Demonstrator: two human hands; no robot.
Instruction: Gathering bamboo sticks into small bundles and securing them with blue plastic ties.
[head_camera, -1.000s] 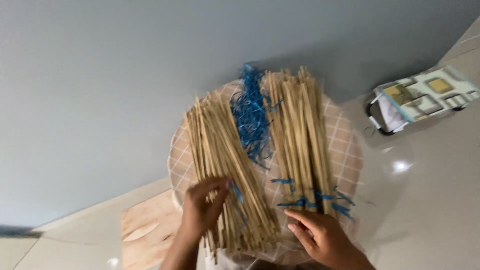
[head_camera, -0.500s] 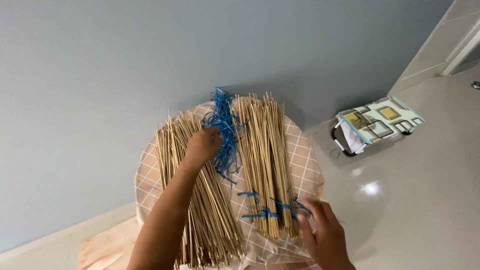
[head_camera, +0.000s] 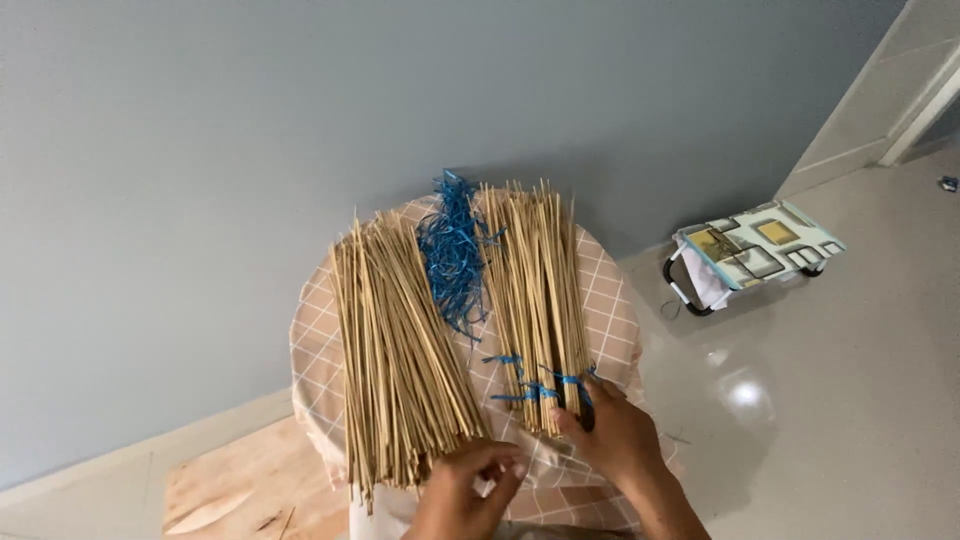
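My right hand (head_camera: 612, 432) rests on the near end of the tied stick bundle (head_camera: 535, 300), grip half curled over it on the cloth-covered counter (head_camera: 610, 300). My left hand (head_camera: 468, 488) sits beside the loose stick pile (head_camera: 395, 350), fingers curled; whether it holds anything, I cannot tell. Blue strips (head_camera: 452, 250) lie between both stacks.
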